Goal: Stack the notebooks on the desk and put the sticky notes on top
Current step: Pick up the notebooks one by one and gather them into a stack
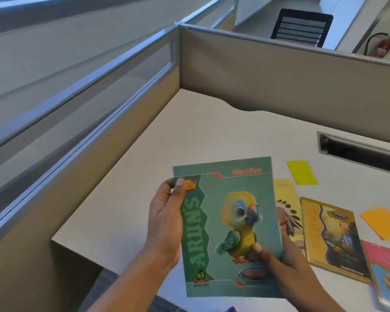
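Note:
Both hands hold a green notebook [230,224] with a parrot on its cover, lifted above the desk. My left hand [167,217] grips its left edge, thumb on the cover. My right hand [277,260] grips its lower right corner. On the desk to the right lie a yellow notebook [287,212] with a feathered headdress picture, partly hidden by the green one, a gold-edged notebook [333,235], and a pink and blue notebook [385,275] at the frame edge. A lime sticky note pad [302,172] and an orange sticky note pad [383,221] lie flat farther back.
The white desk [155,176] sits in a cubicle corner with beige partition walls [279,75] behind and to the left. A dark cable slot [358,152] is set into the desk at the right. A black chair [302,25] stands beyond the partition.

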`<state>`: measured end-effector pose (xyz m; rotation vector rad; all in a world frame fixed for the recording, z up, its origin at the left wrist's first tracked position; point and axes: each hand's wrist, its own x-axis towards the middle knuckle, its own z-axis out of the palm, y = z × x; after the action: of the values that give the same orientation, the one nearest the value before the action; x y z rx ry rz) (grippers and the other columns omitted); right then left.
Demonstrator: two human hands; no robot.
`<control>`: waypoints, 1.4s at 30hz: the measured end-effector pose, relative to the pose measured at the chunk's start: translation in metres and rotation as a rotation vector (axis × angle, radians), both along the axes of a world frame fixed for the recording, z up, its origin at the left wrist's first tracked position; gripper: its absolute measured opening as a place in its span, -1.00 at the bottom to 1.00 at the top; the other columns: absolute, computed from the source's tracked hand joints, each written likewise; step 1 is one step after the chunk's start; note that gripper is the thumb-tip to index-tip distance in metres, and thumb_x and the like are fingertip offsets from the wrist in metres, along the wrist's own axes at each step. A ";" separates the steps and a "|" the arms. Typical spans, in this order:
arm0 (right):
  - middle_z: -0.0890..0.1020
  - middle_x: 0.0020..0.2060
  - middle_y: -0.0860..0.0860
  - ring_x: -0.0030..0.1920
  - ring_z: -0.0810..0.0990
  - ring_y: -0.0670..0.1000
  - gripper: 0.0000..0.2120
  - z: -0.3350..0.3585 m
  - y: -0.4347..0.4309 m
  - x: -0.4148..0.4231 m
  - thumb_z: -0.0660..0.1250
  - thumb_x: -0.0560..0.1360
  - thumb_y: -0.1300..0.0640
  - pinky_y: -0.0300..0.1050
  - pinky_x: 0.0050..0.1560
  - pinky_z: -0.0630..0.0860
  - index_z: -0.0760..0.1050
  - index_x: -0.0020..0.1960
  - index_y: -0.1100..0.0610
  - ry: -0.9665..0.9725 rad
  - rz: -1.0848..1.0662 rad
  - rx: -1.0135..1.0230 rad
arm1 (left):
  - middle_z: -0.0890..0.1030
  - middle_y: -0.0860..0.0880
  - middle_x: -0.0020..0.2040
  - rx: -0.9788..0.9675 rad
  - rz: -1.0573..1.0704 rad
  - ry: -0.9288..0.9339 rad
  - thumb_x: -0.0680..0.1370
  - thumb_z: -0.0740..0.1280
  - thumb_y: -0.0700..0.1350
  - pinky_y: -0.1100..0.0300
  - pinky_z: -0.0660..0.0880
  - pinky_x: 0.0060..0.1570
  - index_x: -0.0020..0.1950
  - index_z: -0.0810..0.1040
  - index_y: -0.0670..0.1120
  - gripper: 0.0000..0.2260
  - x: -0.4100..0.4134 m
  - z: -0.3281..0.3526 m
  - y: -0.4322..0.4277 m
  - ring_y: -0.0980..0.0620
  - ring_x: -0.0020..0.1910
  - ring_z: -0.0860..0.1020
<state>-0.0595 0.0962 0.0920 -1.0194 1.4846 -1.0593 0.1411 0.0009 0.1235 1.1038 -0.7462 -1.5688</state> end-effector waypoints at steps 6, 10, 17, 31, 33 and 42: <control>0.70 -0.28 -0.34 -0.25 0.68 -0.21 -0.65 -0.009 0.033 -0.069 0.40 0.44 0.27 -0.42 -0.34 0.54 0.50 0.06 -0.14 0.217 -0.232 -0.027 | 0.69 -0.08 0.01 0.334 -0.112 -0.119 0.62 0.16 0.15 0.00 0.51 -0.05 0.07 0.57 -0.07 -0.66 -0.061 -0.047 0.001 -0.07 -0.04 0.63; 0.68 -0.25 -0.39 -0.15 0.67 -0.19 -0.59 -0.012 0.054 -0.109 0.43 0.41 0.25 -0.59 -0.30 0.47 0.48 0.13 -0.15 0.297 -0.354 -0.034 | 0.60 -0.19 0.06 0.384 -0.159 -0.669 0.52 0.30 0.13 0.11 0.45 -0.24 0.12 0.51 -0.20 -0.59 -0.096 -0.101 0.020 -0.07 -0.12 0.55; 0.64 -0.31 -0.46 -0.16 0.60 -0.15 -0.63 -0.002 0.083 -0.149 0.50 0.39 0.18 -0.30 -0.18 0.56 0.51 0.08 -0.15 0.331 -0.423 -0.019 | 0.44 -0.16 0.21 0.141 -0.277 -1.520 0.19 0.41 0.44 0.01 0.47 0.16 0.39 0.27 -0.23 0.02 -0.151 -0.120 0.000 -0.15 0.21 0.47; 0.63 -0.32 -0.47 -0.29 0.65 -0.25 -0.69 0.015 0.082 -0.166 0.47 0.32 0.00 -0.34 -0.30 0.44 0.47 -0.02 -0.27 0.188 -0.427 -0.075 | 0.69 -0.14 0.04 0.184 -0.186 -0.707 0.46 0.46 -0.20 -0.11 0.61 0.08 -0.03 0.53 0.02 -0.81 -0.145 -0.122 -0.044 -0.11 -0.08 0.65; 0.63 -0.31 -0.48 -0.20 0.60 -0.22 -0.64 0.014 0.082 -0.169 0.40 0.21 -0.02 -0.29 -0.25 0.40 0.47 -0.04 -0.30 0.185 -0.429 -0.062 | 0.65 -0.11 0.01 0.105 -0.127 -0.705 0.54 0.36 -0.23 -0.04 0.59 -0.01 0.12 0.47 0.00 -0.79 -0.134 -0.117 -0.036 -0.11 -0.08 0.63; 0.66 -0.35 -0.40 -0.27 0.62 -0.16 -0.72 0.017 0.070 -0.154 0.44 0.26 -0.08 -0.26 -0.31 0.43 0.50 -0.06 -0.24 0.160 -0.421 -0.038 | 0.62 0.02 -0.07 -0.023 0.095 -0.583 0.59 0.32 -0.18 -0.02 0.52 -0.08 0.09 0.47 0.11 -0.81 -0.049 -0.073 -0.012 -0.11 -0.06 0.59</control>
<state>-0.2133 0.1657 0.1085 -0.8507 1.8686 -1.3270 0.0922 -0.0114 0.0507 1.5799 -1.0716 -1.1553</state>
